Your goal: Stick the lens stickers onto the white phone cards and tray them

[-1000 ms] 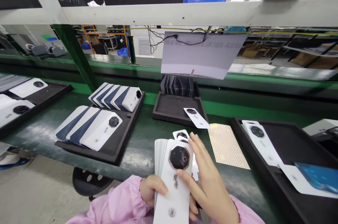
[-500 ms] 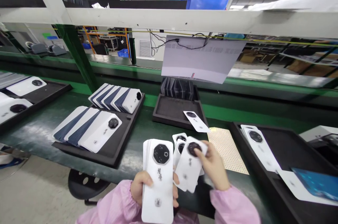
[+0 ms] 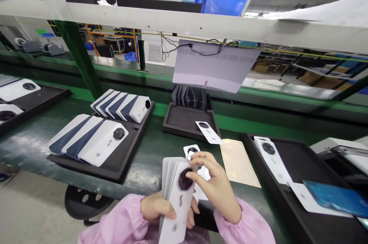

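A fanned stack of white phone back covers (image 3: 169, 171), each with a dark camera patch, stands tilted in my left hand (image 3: 161, 207), whose fingers wrap round its lower half. My right hand (image 3: 217, 184) is at the upper right of the stack, thumb over the camera patch of the front phone back cover (image 3: 178, 207) and fingertips at its top edge. Behind my right hand, a few loose phone back covers (image 3: 204, 173) lie on the bench, partly hidden by the hand and the stack.
To the left, a black tray (image 3: 126, 152) carries two rows of fanned covers. A smaller black tray (image 3: 184, 119) with dark pieces and one cover stands ahead. A dotted yellowish sheet (image 3: 240, 161) lies right of my hand, beside another black tray (image 3: 299, 156) holding covers and blue film (image 3: 336, 198).
My right hand has moved left from the loose covers to the stack, bringing a phone back cover to its front. The stack is now more fanned and tilted. The view has shifted slightly.
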### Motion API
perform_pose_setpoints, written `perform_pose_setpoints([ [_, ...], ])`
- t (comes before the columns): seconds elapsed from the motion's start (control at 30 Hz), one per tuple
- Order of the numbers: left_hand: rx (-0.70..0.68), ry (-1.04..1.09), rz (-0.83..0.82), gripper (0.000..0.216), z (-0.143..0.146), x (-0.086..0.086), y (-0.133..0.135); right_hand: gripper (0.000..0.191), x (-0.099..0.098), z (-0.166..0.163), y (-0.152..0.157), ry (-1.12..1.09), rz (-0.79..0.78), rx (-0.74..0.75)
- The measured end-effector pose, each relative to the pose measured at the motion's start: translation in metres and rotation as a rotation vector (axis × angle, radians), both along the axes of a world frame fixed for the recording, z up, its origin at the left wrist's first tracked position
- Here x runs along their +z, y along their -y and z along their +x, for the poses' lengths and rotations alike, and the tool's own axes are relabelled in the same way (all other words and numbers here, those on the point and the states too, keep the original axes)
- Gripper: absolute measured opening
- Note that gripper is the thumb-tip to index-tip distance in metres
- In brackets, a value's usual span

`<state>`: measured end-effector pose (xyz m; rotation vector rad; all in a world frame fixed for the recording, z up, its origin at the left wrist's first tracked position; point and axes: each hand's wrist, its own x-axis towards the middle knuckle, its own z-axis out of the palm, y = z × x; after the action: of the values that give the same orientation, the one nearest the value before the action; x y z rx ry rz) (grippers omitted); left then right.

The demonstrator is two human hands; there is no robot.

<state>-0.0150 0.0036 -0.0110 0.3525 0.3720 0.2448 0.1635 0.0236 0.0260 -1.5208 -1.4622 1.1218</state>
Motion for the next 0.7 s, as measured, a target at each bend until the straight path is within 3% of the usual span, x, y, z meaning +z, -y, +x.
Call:
perform_pose_setpoints([
  [0.23,-0.074,0.007,0.088,0.053,-0.005,-0.005,-0.005,0.013,0.003,0.005,-0.002,-0.029,-0.002,0.010],
  [0.4,-0.137,0.008,0.168,0.053,-0.006,0.001,-0.011,0.012,0.012,0.007,-0.007,-0.025,-0.040,0.118],
  [0.47,-0.106,0.011,0.112,0.056,-0.004,0.003,-0.010,0.014,0.014,0.003,-0.003,0.044,0.071,0.116],
  [0.57,0.038,0.057,-0.029,0.055,0.000,0.003,-0.002,0.014,0.011,-0.005,0.010,0.242,0.459,0.084],
  [0.63,0.080,0.110,-0.050,0.057,0.003,0.003,0.004,0.018,0.007,-0.008,0.021,0.285,0.618,0.176],
  [0.7,0.059,0.142,-0.004,0.057,0.004,0.003,0.007,0.018,0.004,-0.006,0.029,0.267,0.648,0.306],
])
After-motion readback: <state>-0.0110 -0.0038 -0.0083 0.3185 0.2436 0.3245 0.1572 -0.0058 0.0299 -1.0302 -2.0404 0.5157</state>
